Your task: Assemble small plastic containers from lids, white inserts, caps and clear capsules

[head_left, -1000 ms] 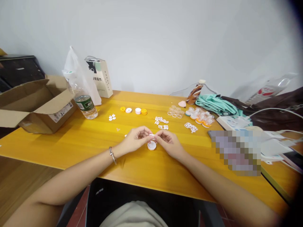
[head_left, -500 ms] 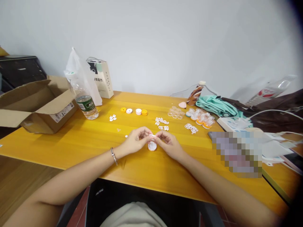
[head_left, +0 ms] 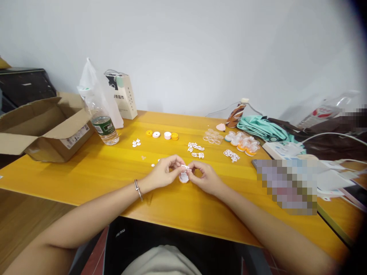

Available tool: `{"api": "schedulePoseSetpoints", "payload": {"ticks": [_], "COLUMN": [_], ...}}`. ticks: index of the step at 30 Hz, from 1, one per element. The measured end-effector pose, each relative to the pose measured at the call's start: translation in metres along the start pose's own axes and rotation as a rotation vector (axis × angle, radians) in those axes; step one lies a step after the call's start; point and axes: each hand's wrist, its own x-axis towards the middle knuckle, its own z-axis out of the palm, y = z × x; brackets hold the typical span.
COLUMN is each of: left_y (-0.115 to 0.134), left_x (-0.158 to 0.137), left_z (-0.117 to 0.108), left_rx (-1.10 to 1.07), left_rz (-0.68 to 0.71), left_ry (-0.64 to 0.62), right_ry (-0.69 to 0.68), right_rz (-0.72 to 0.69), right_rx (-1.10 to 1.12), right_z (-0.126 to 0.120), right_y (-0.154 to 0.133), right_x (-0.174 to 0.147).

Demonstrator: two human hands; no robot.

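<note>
A small white openwork plastic piece (head_left: 186, 167) is pinched between the fingertips of my left hand (head_left: 168, 169) and my right hand (head_left: 205, 178). Directly beneath it stands a round white cup (head_left: 184, 178) with an orange lower rim, partly covered by my fingers. Beyond my hands lie more white openwork pieces (head_left: 197, 155), some with wheel shapes. Yellow and white round parts (head_left: 167, 135) form a row farther back. Small white discs (head_left: 138, 142) sit to the left.
At the left are a cardboard box (head_left: 61, 147), a water bottle (head_left: 104, 128) and a paper bag (head_left: 126, 99). Clear round covers (head_left: 212, 136) and several domed assemblies (head_left: 249, 145) lie at the right. A brown bottle (head_left: 237, 113), teal cloth (head_left: 258, 128) and power strip (head_left: 276, 151) are behind.
The white piece has shifted slightly in my fingertips, and more of it shows. My right fingers have lowered and opened a little beside the cup.
</note>
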Motion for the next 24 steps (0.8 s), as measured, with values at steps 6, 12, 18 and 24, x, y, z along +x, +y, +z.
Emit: {"api": "schedulePoseSetpoints", "payload": {"ticks": [6,12,18,24], "left_y": [-0.001,0.0,0.001,0.001], "left_x": [0.001,0.0,-0.001,-0.002], "left_z": [-0.002,-0.004,-0.007,-0.007], "left_rx": [0.066,0.273,0.432,0.516], "left_rz": [0.068,0.192,0.338,0.329], "left_ry": [0.037,0.055,-0.01,-0.059], "right_ry": [0.003,0.04,0.033,0.042], "right_rz": [0.045,0.188,0.241,0.3], "right_rx": [0.14,0.563,0.667,0.692], "right_z": [0.002,0.001,-0.002,0.001], "right_y": [0.001,0.007,0.01,0.015], "right_x": [0.001,0.005,0.007,0.008]}}
